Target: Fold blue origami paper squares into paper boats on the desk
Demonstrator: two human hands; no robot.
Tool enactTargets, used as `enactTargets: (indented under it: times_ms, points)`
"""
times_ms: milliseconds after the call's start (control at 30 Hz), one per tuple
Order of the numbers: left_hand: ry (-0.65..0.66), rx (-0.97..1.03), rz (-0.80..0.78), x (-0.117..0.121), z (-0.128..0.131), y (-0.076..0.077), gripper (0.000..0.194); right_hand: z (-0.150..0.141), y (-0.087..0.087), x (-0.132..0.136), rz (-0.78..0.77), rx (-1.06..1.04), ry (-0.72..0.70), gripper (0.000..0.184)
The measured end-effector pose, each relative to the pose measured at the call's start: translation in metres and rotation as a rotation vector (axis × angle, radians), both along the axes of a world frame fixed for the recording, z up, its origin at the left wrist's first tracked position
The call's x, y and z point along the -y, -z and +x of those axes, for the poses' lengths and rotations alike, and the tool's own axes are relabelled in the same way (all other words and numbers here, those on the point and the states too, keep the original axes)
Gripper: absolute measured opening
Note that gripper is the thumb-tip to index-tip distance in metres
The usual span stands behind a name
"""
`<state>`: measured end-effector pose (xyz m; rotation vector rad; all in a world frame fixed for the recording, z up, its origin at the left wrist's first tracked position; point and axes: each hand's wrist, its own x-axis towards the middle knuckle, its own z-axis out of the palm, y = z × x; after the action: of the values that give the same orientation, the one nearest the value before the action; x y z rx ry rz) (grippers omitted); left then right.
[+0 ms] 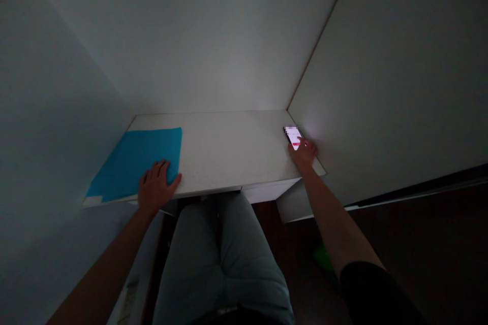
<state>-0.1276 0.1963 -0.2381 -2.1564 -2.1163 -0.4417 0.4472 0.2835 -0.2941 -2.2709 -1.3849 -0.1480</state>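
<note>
My left hand lies flat with its fingers spread, resting on the lower right corner of a blue cloth-like sheet and the desk's front edge. The sheet covers the left end of a white desk. At the desk's right end, a smartphone with a lit screen lies near the side panel. My right hand is over the phone's lower part, a finger reaching onto the screen. Its other fingers are partly curled, with the thumb beside the phone; I see no grip around it.
White walls close in the desk at the back and left, and a tall pale panel stands along the right. A drawer front sits under the desk's right half. Something green lies on the dark floor at lower right.
</note>
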Motion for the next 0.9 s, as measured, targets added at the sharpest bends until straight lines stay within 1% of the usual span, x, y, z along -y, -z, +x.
enactTargets:
  times_ms: [100,300,467,567,700,900]
  points:
    - [-0.001,-0.006,0.001,0.0,0.0,-0.001,0.072,0.0,-0.001,0.0,-0.013,-0.007,-0.003,0.058]
    - [0.004,-0.004,0.011,0.0,0.0,-0.001,0.072,-0.002,-0.004,0.001,-0.023,0.009,0.019,0.068]
    - [-0.001,0.015,0.01,0.0,0.001,-0.001,0.071,-0.004,-0.008,0.004,-0.017,0.017,-0.044,0.071]
    - [-0.008,0.012,0.001,0.0,0.002,-0.002,0.071,-0.006,-0.011,0.005,-0.041,0.008,-0.048,0.073]
    - [-0.007,0.008,0.001,0.0,0.002,-0.003,0.071,-0.01,-0.014,0.007,-0.069,0.029,-0.017,0.074]
    - [-0.001,0.021,0.002,0.001,0.003,-0.005,0.07,-0.011,-0.013,0.006,-0.099,0.058,-0.024,0.07]
